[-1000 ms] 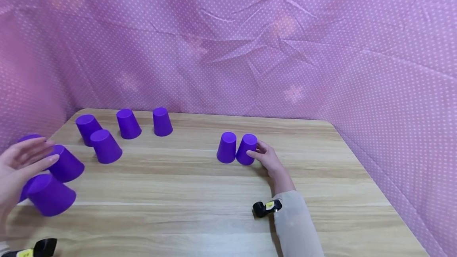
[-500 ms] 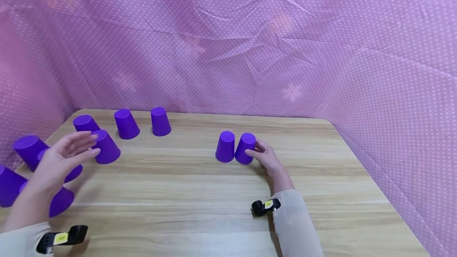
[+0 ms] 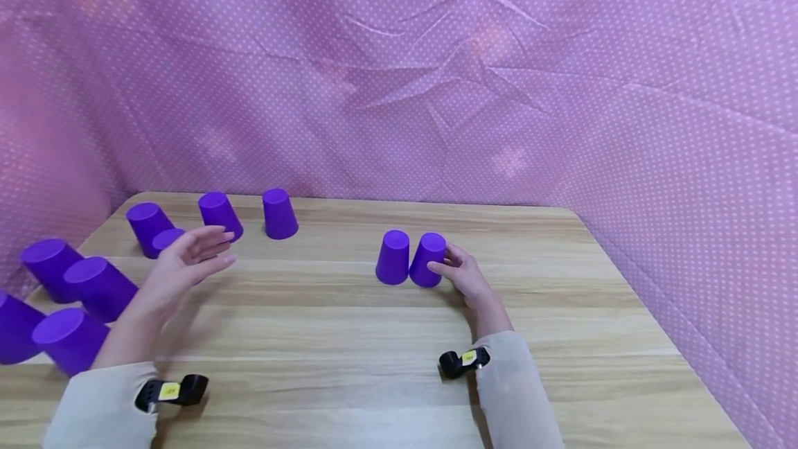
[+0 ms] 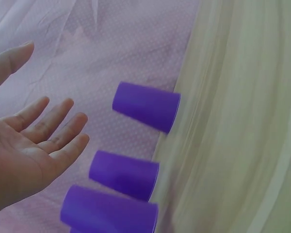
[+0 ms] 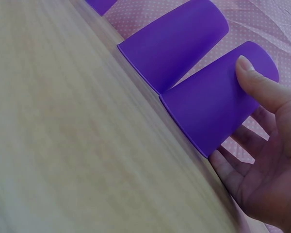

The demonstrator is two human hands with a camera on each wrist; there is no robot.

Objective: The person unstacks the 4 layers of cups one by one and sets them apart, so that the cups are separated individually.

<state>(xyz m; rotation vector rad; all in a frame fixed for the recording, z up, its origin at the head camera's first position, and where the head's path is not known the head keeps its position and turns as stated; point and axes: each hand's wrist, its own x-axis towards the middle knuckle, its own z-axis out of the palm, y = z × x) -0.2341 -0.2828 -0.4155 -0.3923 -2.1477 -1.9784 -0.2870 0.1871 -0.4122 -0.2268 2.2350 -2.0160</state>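
Observation:
My right hand [image 3: 466, 276] holds an upside-down purple cup [image 5: 218, 97] on the table, thumb on the near side and fingers behind it. Right beside it on the left stands a second upside-down purple cup [image 3: 393, 258], their rims meeting at the base in the right wrist view. My left hand [image 3: 187, 265] hovers over the left part of the table with nothing in it, fingers loosely extended and spread from the thumb. In the head view it overlaps a purple cup [image 3: 165, 237], most of which is hidden behind it. In the left wrist view the palm [image 4: 24, 160] shows bare.
Several more upside-down purple cups stand on the left: one at the back [image 3: 280, 215], one beside it [image 3: 219, 215], one at the far left corner [image 3: 148, 229], and a near group around a front cup [image 3: 70, 339]. A pink dotted cloth [image 3: 399, 89] hangs around the wooden table [image 3: 349, 380].
My left hand has moved right and forward, from over the near left cups to beyond them. My right hand and its cup have stayed in place.

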